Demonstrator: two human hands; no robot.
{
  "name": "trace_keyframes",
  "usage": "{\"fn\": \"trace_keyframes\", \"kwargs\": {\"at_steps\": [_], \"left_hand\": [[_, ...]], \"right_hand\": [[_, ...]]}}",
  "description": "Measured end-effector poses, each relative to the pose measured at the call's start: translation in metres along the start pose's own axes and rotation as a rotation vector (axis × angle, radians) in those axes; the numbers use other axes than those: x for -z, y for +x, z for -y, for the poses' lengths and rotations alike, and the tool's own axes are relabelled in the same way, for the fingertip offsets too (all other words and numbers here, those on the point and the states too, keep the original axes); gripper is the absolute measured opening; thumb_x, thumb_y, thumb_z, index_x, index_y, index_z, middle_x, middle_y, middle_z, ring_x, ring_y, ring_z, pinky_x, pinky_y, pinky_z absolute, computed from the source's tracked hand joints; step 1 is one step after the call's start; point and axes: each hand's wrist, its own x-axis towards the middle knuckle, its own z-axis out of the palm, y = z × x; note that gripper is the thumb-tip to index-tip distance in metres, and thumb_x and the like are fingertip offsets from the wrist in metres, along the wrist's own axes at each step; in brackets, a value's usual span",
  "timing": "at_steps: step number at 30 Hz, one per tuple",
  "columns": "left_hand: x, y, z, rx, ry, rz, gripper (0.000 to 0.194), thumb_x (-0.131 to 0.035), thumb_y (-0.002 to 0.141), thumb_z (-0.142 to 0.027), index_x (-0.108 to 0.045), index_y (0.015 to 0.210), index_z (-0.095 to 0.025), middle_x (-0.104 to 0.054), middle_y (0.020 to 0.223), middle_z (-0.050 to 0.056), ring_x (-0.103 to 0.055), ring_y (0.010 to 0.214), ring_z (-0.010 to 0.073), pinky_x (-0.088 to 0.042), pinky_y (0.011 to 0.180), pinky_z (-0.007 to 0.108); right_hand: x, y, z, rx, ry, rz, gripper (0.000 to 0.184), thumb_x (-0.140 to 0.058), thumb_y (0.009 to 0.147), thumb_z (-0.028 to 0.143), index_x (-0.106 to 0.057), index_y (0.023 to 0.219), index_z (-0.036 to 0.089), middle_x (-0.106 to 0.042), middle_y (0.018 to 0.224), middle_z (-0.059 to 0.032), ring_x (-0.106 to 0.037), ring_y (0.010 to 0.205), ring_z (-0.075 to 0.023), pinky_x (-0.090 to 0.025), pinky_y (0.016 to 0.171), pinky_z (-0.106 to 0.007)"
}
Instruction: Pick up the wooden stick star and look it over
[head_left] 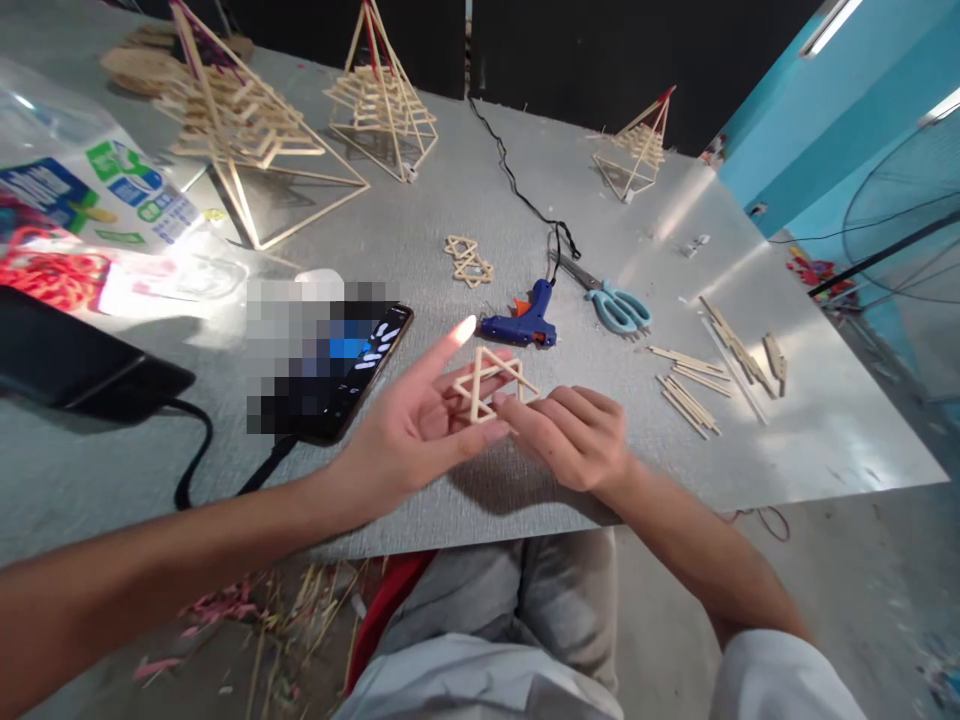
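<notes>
A six-pointed star made of thin wooden sticks (475, 392) is held up between both hands above the table's near edge. My left hand (420, 415) supports it from the left with the palm partly up, some fingers behind the sticks and one digit stretched out toward the glue gun. From the right, my right hand (574, 435) pinches the star's lower right side, its other fingers curled in. A blue hot glue gun (521, 325) lies just beyond the star. Two smaller stick stars (473, 270) lie farther back, close together.
Light-blue-handled scissors (619, 308) and a black cord lie behind the glue gun. Loose sticks (686, 405) are at right. A phone (360, 370), partly blurred, lies at left, near a dark device (90, 365) and plastic bag (97, 170). Three stick pyramids, one here (382, 105), stand behind.
</notes>
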Motion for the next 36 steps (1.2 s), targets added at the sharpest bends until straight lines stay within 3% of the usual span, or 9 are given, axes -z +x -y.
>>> {"fn": "trace_keyframes", "kwargs": {"at_steps": [4,7,11,15,18,22,28,32,36], "left_hand": [[-0.001,0.003,-0.006,-0.062,-0.005,-0.070,0.103,-0.089,0.089,-0.026,-0.032,0.174,-0.033,-0.074,0.151,0.011,-0.066,0.147,0.0296,-0.054,0.127,0.050],[0.000,0.008,-0.015,-0.067,0.008,-0.091,0.093,-0.090,0.091,-0.032,-0.039,0.169,-0.032,-0.080,0.138,0.010,-0.074,0.136,0.0296,-0.060,0.120,0.048],[0.005,0.017,-0.025,0.011,-0.008,0.012,0.091,-0.094,0.087,-0.033,-0.047,0.165,-0.034,-0.084,0.130,0.008,-0.082,0.120,0.0316,-0.071,0.099,0.045],[0.016,0.023,-0.029,0.130,0.020,0.113,0.102,-0.095,0.083,-0.027,-0.042,0.169,-0.036,-0.086,0.124,0.008,-0.086,0.102,0.0308,-0.072,0.077,0.036],[0.022,0.024,-0.030,0.150,0.053,0.099,0.106,-0.094,0.083,-0.024,-0.038,0.172,-0.034,-0.084,0.129,0.011,-0.086,0.100,0.0313,-0.072,0.072,0.035],[0.025,0.025,-0.031,0.054,0.066,0.132,0.098,-0.094,0.080,-0.018,-0.048,0.166,-0.031,-0.078,0.142,0.013,-0.083,0.115,0.0299,-0.073,0.085,0.033],[0.023,0.030,-0.029,0.067,0.218,-0.059,0.049,-0.094,0.085,-0.032,-0.079,0.128,-0.014,-0.088,0.106,0.012,-0.086,0.099,0.0282,-0.074,0.083,0.035],[0.021,0.030,-0.029,0.029,0.252,-0.111,0.039,-0.096,0.083,-0.037,-0.084,0.114,-0.014,-0.087,0.103,0.012,-0.086,0.089,0.0286,-0.075,0.080,0.039],[0.022,0.031,-0.029,-0.017,0.249,-0.166,0.040,-0.098,0.081,-0.038,-0.083,0.111,-0.016,-0.087,0.100,0.009,-0.084,0.077,0.0240,-0.075,0.075,0.038]], "right_hand": [[-0.004,0.003,0.003,-0.030,0.060,0.061,0.031,-0.071,0.104,0.024,-0.069,0.135,0.023,-0.076,0.082,0.0006,-0.062,0.066,-0.0147,-0.042,0.055,-0.031],[-0.005,0.006,0.004,-0.176,0.254,-0.018,0.037,-0.073,0.101,0.026,-0.066,0.138,0.025,-0.077,0.085,0.0003,-0.067,0.070,-0.0156,-0.050,0.060,-0.030],[0.002,0.014,-0.001,-0.673,0.539,-0.092,0.029,-0.074,0.103,0.037,-0.068,0.128,0.024,-0.068,0.077,0.0037,-0.054,0.058,-0.0106,-0.043,0.053,-0.026],[0.005,0.022,-0.009,-1.015,0.945,0.129,0.042,-0.077,0.098,0.061,-0.075,0.105,0.020,-0.064,0.070,0.0033,-0.049,0.057,-0.0088,-0.038,0.052,-0.025],[0.003,0.025,-0.012,-1.063,1.106,0.158,0.051,-0.082,0.090,0.069,-0.074,0.088,0.019,-0.067,0.068,0.0016,-0.053,0.059,-0.0092,-0.040,0.054,-0.025],[0.005,0.028,-0.017,-1.176,1.071,0.027,0.053,-0.086,0.085,0.071,-0.070,0.082,0.021,-0.067,0.067,0.0025,-0.046,0.053,-0.0070,-0.037,0.050,-0.024],[0.005,0.030,-0.027,-1.261,1.113,-0.119,0.055,-0.091,0.080,0.069,-0.063,0.072,0.022,-0.060,0.062,0.0044,-0.037,0.049,-0.0052,-0.029,0.045,-0.024],[0.002,0.029,-0.028,-1.277,1.097,-0.077,0.054,-0.086,0.084,0.071,-0.068,0.076,0.021,-0.060,0.064,0.0040,-0.039,0.051,-0.0055,-0.028,0.046,-0.024],[0.002,0.028,-0.030,-1.290,1.092,-0.070,0.050,-0.079,0.091,0.070,-0.080,0.098,0.021,-0.059,0.062,0.0057,-0.038,0.049,-0.0056,-0.026,0.046,-0.025]]}}
